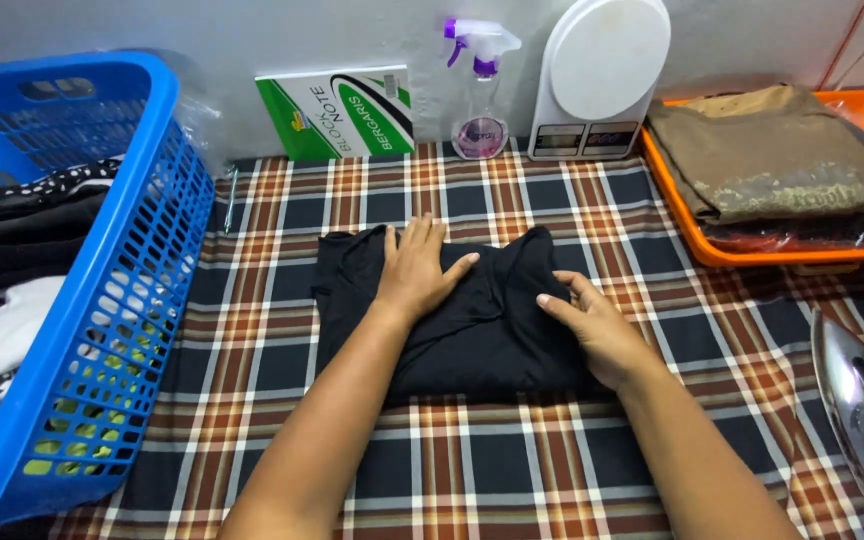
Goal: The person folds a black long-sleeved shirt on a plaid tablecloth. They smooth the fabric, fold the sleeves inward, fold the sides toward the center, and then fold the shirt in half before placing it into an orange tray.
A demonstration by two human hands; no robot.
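Folded garment [472, 320]: plain black. Cloth over the surface [452, 470]: plaid of navy, orange-brown and white. Laundry basket [122, 300]: bright blue, holding black, white-dotted and white clothes. Tray [682, 215]: orange; top garment [772, 150] olive-brown. Spray bottle [480, 95]: clear, purple-and-white trigger. Notepad [337, 112]: green and white. Scale [600, 75]: white.
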